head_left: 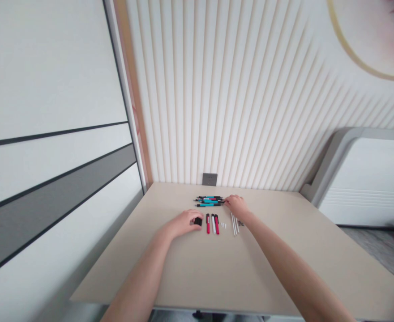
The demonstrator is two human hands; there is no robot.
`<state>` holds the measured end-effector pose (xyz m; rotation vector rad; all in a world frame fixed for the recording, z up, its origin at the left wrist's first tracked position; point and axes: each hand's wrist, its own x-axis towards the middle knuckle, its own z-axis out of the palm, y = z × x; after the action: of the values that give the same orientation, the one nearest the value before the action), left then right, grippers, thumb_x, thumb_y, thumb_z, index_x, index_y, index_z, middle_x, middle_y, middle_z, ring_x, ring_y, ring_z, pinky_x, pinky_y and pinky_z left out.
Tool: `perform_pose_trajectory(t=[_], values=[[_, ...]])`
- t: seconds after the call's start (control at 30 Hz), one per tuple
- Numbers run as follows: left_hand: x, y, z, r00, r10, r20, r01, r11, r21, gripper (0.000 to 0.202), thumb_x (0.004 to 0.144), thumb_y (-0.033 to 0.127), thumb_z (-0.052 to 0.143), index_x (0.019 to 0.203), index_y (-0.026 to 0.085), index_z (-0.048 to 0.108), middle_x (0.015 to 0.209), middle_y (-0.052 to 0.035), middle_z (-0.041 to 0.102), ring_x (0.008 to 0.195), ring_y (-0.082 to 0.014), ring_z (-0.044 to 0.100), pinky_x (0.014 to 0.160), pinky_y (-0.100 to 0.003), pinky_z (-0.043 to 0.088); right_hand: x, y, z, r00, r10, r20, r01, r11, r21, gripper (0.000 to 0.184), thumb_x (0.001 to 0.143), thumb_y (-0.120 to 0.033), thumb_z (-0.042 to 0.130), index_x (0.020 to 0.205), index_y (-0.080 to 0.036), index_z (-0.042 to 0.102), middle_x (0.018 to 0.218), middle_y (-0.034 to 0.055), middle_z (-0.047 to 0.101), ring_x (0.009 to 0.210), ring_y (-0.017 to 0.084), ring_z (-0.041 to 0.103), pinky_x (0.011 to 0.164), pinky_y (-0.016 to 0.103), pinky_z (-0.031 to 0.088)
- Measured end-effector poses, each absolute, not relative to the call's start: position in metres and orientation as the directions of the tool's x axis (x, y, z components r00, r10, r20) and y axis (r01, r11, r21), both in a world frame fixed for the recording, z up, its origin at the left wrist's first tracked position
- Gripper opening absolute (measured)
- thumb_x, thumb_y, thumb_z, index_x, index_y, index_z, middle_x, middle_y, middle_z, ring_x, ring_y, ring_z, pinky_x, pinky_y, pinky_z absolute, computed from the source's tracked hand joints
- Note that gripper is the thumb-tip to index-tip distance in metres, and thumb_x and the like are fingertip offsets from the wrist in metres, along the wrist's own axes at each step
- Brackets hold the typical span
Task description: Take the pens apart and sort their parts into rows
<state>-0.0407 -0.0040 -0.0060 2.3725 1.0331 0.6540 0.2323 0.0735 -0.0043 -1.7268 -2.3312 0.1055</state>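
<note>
My left hand (186, 222) rests on the table with thumb and fingers curled around small black pieces (198, 221); their exact kind is too small to tell. My right hand (237, 205) is at the right end of a stack of blue and black pens (209, 201), its fingertips closed on the tip of one pen. Between the hands lie a red pen part with a black end (208, 224), a white one (213, 225) and another red one (217, 226). Several tiny white pieces (223, 225) are beside them. Thin white rods (234, 226) lie below my right hand.
All this lies on a beige table (183, 268). Small dark pieces (241, 223) are partly hidden by my right wrist. Behind stands a ribbed wall with a dark socket (210, 179). A white cabinet (49, 188) is at left, a grey-white headboard (368, 174) at right.
</note>
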Motion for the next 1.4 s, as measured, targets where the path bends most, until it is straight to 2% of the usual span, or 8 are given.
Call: perform_pose_trajectory(t=[0.27, 0.33, 0.53, 0.63, 0.77, 1.0, 1.23, 1.4], values=[[-0.042, -0.005, -0.007, 0.585, 0.764, 0.271, 0.535, -0.615, 0.580, 0.033, 0.078, 0.021, 0.072, 0.110, 0.023, 0.067, 0.121, -0.0061, 0.065, 0.114, -0.0220, 0.058, 0.103, -0.036, 0.041, 0.255, 0.038, 0.002, -0.268, 0.915, 0.302, 0.887, 0.356, -0.294, 0.031, 0.097, -0.029, 0.040, 0.105, -0.020, 0.068, 0.106, 0.0084, 0.069, 0.098, 0.019, 0.062, 0.087, 0.029, 0.042], [-0.042, -0.005, -0.008, 0.580, 0.768, 0.271, 0.533, -0.609, 0.587, 0.034, 0.078, 0.021, 0.072, 0.111, 0.023, 0.066, 0.121, -0.0063, 0.065, 0.113, -0.0224, 0.058, 0.103, -0.036, 0.042, 0.263, 0.025, -0.005, -0.257, 0.878, 0.405, 0.809, 0.424, -0.407, 0.029, 0.096, -0.031, 0.042, 0.101, -0.020, 0.068, 0.099, 0.0081, 0.069, 0.092, 0.020, 0.063, 0.084, 0.031, 0.045], [-0.042, -0.011, -0.005, 0.536, 0.804, 0.258, 0.569, -0.570, 0.592, 0.038, 0.076, 0.025, 0.074, 0.113, 0.022, 0.066, 0.120, -0.0068, 0.062, 0.096, -0.0200, 0.062, 0.088, -0.032, 0.049, 0.277, -0.008, -0.024, -0.245, 0.853, 0.460, 0.663, 0.494, -0.562, 0.025, 0.093, -0.034, 0.047, 0.098, -0.021, 0.069, 0.090, 0.0074, 0.069, 0.085, 0.022, 0.063, 0.080, 0.034, 0.047], [-0.039, -0.017, 0.003, 0.492, 0.825, 0.278, 0.613, -0.555, 0.563, 0.041, 0.078, 0.032, 0.072, 0.117, 0.022, 0.062, 0.113, -0.0066, 0.062, 0.083, -0.0172, 0.060, 0.078, -0.030, 0.051, 0.273, -0.018, -0.021, -0.276, 0.833, 0.479, 0.638, 0.531, -0.558, 0.024, 0.094, -0.032, 0.047, 0.097, -0.021, 0.069, 0.094, 0.0075, 0.069, 0.089, 0.022, 0.062, 0.082, 0.034, 0.046], [-0.033, -0.024, 0.012, 0.413, 0.832, 0.369, 0.650, -0.554, 0.520, 0.042, 0.086, 0.034, 0.063, 0.126, 0.022, 0.055, 0.109, -0.0057, 0.063, 0.076, -0.0153, 0.058, 0.077, -0.030, 0.050, 0.265, -0.025, -0.015, -0.320, 0.816, 0.481, 0.645, 0.560, -0.521, 0.024, 0.095, -0.032, 0.048, 0.097, -0.021, 0.069, 0.095, 0.0070, 0.068, 0.090, 0.021, 0.061, 0.084, 0.034, 0.045], [-0.020, -0.021, 0.012, 0.496, 0.763, 0.416, 0.641, -0.644, 0.418, 0.021, 0.094, 0.035, 0.052, 0.104, 0.024, 0.067, 0.102, -0.0042, 0.070, 0.097, -0.0203, 0.064, 0.090, -0.032, 0.048, 0.262, -0.029, -0.009, -0.349, 0.793, 0.500, 0.628, 0.594, -0.503, 0.027, 0.098, -0.034, 0.043, 0.098, -0.022, 0.068, 0.093, 0.0064, 0.069, 0.089, 0.020, 0.061, 0.084, 0.033, 0.043], [-0.018, -0.020, 0.007, 0.469, 0.759, 0.452, 0.626, -0.647, 0.436, 0.024, 0.096, 0.036, 0.049, 0.107, 0.025, 0.067, 0.106, -0.0044, 0.071, 0.099, -0.0198, 0.064, 0.092, -0.033, 0.049, 0.262, -0.029, -0.008, -0.303, 0.818, 0.488, 0.659, 0.550, -0.513, 0.037, 0.100, -0.031, 0.035, 0.078, -0.020, 0.062, 0.077, 0.0039, 0.065, 0.075, 0.017, 0.059, 0.074, 0.029, 0.042], [-0.018, -0.018, 0.005, 0.471, 0.751, 0.463, 0.608, -0.656, 0.447, 0.023, 0.095, 0.036, 0.051, 0.107, 0.025, 0.067, 0.107, -0.0044, 0.070, 0.100, -0.0195, 0.064, 0.093, -0.033, 0.049, 0.263, -0.027, -0.009, -0.301, 0.821, 0.485, 0.640, 0.551, -0.535, 0.038, 0.099, -0.031, 0.035, 0.075, -0.020, 0.063, 0.072, 0.0035, 0.064, 0.071, 0.017, 0.057, 0.070, 0.028, 0.041]])
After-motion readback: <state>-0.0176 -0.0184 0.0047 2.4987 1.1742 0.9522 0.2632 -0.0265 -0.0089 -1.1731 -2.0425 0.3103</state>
